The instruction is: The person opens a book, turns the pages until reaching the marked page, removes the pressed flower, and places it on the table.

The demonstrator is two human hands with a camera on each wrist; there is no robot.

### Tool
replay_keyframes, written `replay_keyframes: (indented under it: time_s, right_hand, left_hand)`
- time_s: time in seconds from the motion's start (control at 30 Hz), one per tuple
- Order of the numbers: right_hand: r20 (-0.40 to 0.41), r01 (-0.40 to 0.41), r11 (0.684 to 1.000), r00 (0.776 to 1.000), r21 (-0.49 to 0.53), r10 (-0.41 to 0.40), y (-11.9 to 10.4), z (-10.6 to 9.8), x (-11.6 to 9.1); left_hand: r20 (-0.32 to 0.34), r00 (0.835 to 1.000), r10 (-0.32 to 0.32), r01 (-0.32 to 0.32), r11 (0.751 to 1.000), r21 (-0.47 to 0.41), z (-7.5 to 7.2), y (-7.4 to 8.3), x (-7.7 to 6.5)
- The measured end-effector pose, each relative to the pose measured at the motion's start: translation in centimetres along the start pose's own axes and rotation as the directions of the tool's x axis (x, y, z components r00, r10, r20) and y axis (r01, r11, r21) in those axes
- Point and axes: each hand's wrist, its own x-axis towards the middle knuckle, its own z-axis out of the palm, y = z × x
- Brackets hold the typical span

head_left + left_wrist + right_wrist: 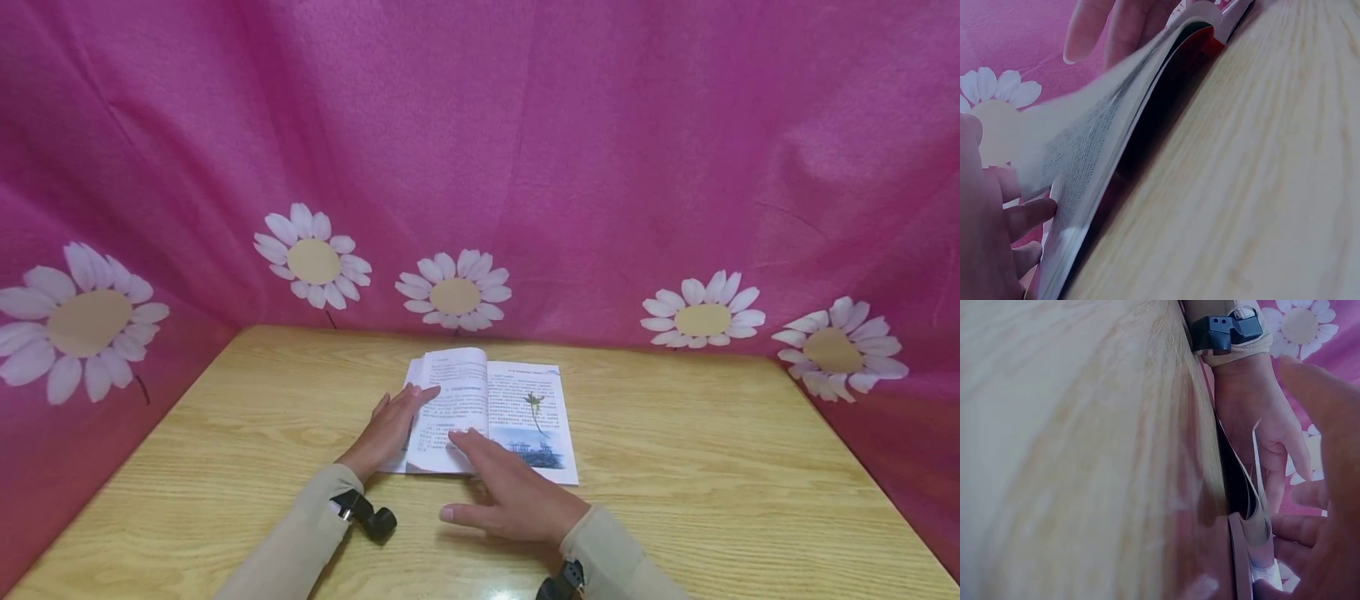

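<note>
An open book point(450, 417) lies on the table, its left leaf bulging up from the pages under it. On the right page rests a small green sprig point(534, 403) with a thin curved stem, above a printed blue picture. My left hand point(393, 429) touches the outer edge of the left leaf, a finger reaching over the print; in the left wrist view its fingers point(1029, 219) meet the page edge. Over the book's lower middle is my right hand point(517, 496), fingers extended and thumb spread, fingertips right at the bottom of the left page. Neither hand covers the sprig.
The book sits on a wood-grain table point(697, 467). Behind and at both sides hangs a magenta cloth point(570, 167) printed with white daisies. Black camera mounts point(363, 512) are strapped over both beige sleeves point(300, 533).
</note>
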Motion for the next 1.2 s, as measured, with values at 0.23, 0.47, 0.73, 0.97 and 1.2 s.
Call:
replay_keyframes:
  time_s: [0.23,0.47,0.73,0.97,1.2]
  right_hand:
    - [-0.001,0.008,1.0,1.0,0.002,-0.008,0.02,-0.02,0.01]
    - [-0.008,0.022,1.0,1.0,-0.004,-0.022,-0.03,-0.06,0.0]
    - [-0.016,0.04,0.999,0.999,-0.019,-0.041,-0.03,0.01,-0.05]
    - [-0.007,0.032,0.999,0.999,-0.024,-0.032,-0.13,0.09,-0.1]
    - [-0.004,0.032,0.999,0.999,-0.018,-0.032,-0.16,0.09,-0.08]
  left_hand:
    - [0.013,1.0,-0.013,0.013,1.0,0.026,0.02,0.05,-0.12]
    - [0.01,1.0,-0.004,0.003,0.999,0.038,0.01,0.04,-0.1]
    - [0.007,0.999,-0.05,0.05,0.999,0.013,0.0,0.23,0.03]
    - [-0.002,1.0,0.02,-0.02,0.998,0.062,-0.04,0.1,-0.1]
    - [-0.019,0.998,0.062,-0.06,0.995,0.082,0.08,-0.09,-0.08]
